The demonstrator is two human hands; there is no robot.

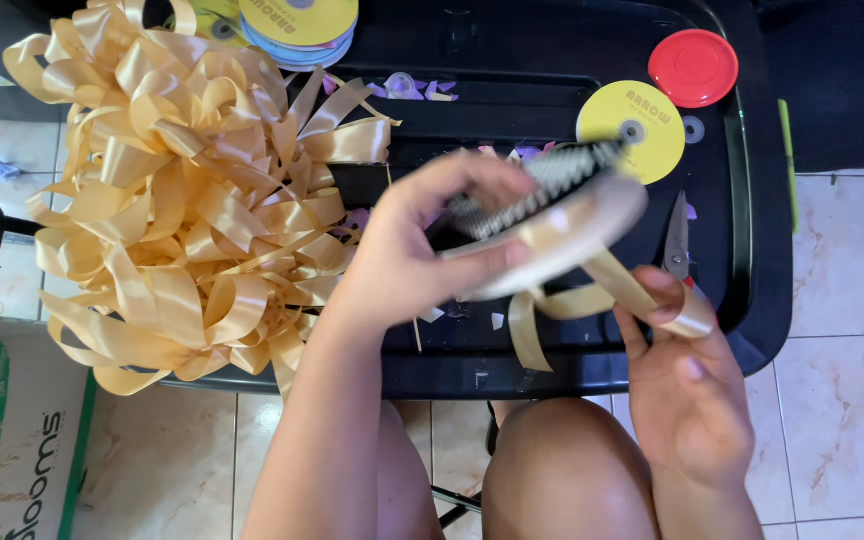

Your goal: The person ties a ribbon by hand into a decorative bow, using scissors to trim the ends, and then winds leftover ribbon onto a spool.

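My left hand (422,245) grips a flat spool of gold satin ribbon (552,230), tilted and blurred, above the black table (552,370). A strip of gold ribbon (617,285) runs from the spool to my right hand (687,390), which pinches its end between thumb and fingers. A second loose ribbon loop (524,335) hangs below the spool. A big pile of finished gold ribbon loops (182,190) lies on the left part of the table, close to my left forearm.
A yellow ribbon disc (632,128) and a red round lid (693,66) sit at the table's far right. Scissors (677,240) lie near my right hand. Stacked ribbon spools (297,28) stand at the back. A cardboard box (22,440) is on the tiled floor, left.
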